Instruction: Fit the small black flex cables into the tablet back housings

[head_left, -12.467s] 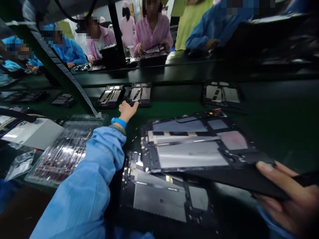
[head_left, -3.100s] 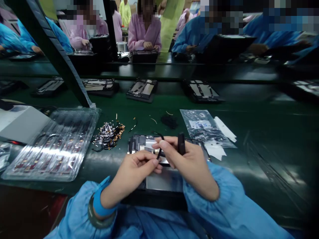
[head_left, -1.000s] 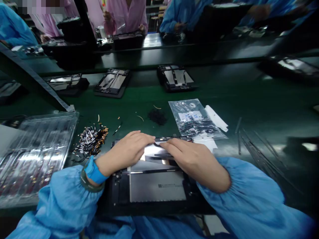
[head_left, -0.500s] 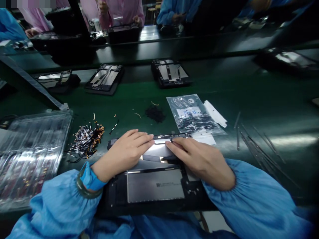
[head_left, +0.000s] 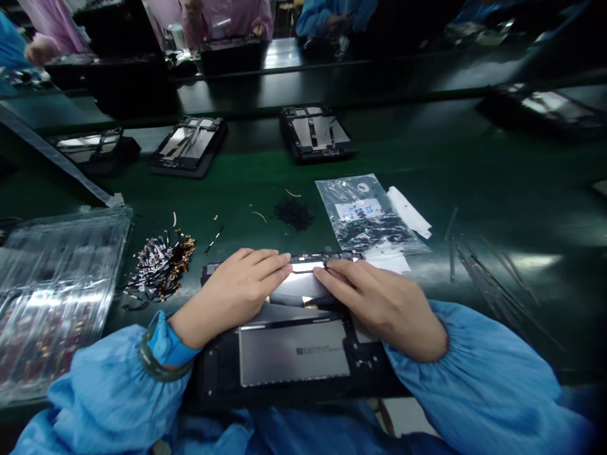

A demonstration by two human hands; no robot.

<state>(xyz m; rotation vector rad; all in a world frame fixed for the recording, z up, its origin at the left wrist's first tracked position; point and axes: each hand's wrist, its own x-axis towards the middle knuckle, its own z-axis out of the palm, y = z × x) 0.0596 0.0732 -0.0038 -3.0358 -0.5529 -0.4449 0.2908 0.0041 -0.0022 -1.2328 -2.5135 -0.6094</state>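
Both hands lie flat, fingers extended, pressing on the far half of an opened tablet chassis (head_left: 294, 351); neither hand closes around anything. Left hand (head_left: 232, 294): palm down, fingertips on the silver panel near the chassis's far edge, a blue wristband (head_left: 164, 344) on the wrist. Right hand (head_left: 384, 303): palm down, fingertips touching the dark strip along the far edge, just beside the left fingertips. Whether a small part lies beneath the fingers cannot be determined.

Position of the chassis: on the green work surface (head_left: 474, 183), at its near edge, directly in front of the person, long side running left to right. A grey rectangular panel with a small printed label occupies its near half, uncovered by either hand.

Surrounding items:
- Left of the chassis: a loose pile of small cables with gold-coloured connectors (head_left: 159, 265), near the left hand but apart from it.
- Further left: a clear plastic parts tray (head_left: 52, 297).
- Beyond the right hand: a clear bag of small dark parts (head_left: 365, 215) with a white label, white paper strips (head_left: 410, 212) touching its right edge.
- Between pile and bag: a small heap of dark parts (head_left: 294, 213).
- Far side: three more open tablet chassis (head_left: 315, 133) in a row.
- Right: thin dark rods (head_left: 488, 278) lying on the surface.

Other workers' hands appear at the top edge.
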